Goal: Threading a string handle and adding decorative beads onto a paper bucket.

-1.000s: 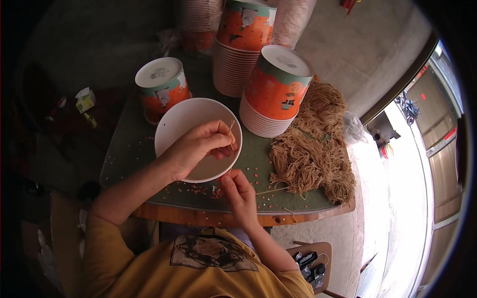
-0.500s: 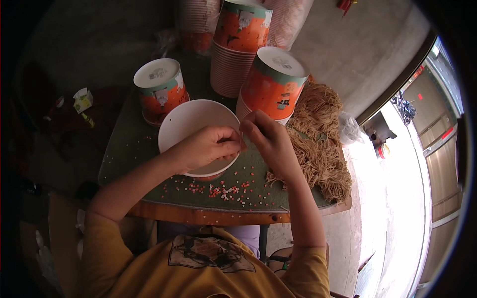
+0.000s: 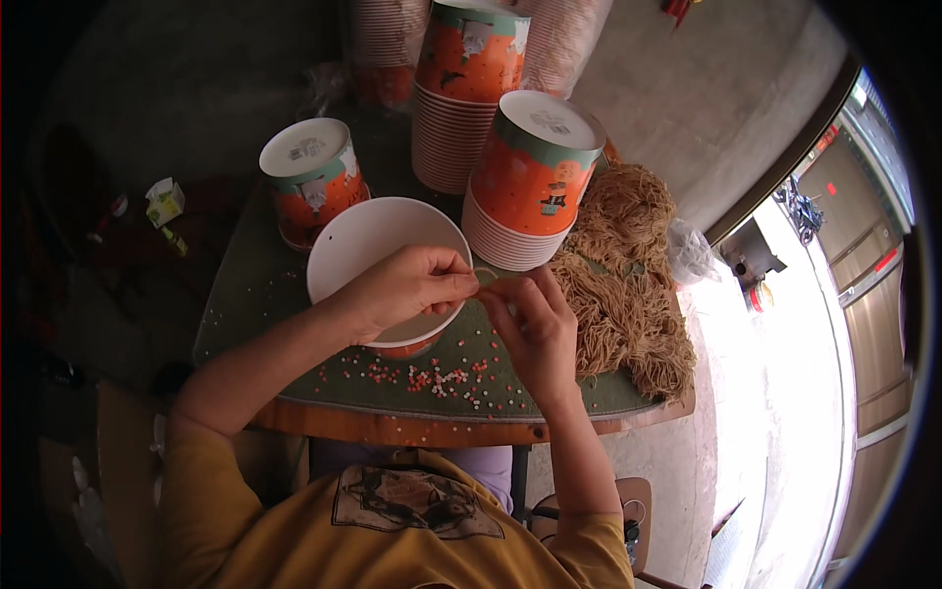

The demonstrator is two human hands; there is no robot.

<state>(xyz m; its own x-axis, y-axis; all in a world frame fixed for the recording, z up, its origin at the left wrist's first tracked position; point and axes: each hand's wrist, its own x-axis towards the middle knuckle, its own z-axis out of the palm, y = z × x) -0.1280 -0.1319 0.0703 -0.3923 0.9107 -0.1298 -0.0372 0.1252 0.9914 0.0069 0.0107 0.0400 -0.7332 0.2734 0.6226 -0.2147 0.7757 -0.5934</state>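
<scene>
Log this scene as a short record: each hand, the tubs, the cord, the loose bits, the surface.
Left hand: left hand over the open tub, fingertips pinching a thin cord
Right hand: right hand right of the tub, fingertips meeting the left's at the cord
Other tubs: orange-and-green, upside down; a left tub, a right stack, a rear stack
Cord supply: tan bundles at the right
Loose bits: small orange and white pieces, scattered nearest the person
Surface: green-topped table, wooden edge
</scene>
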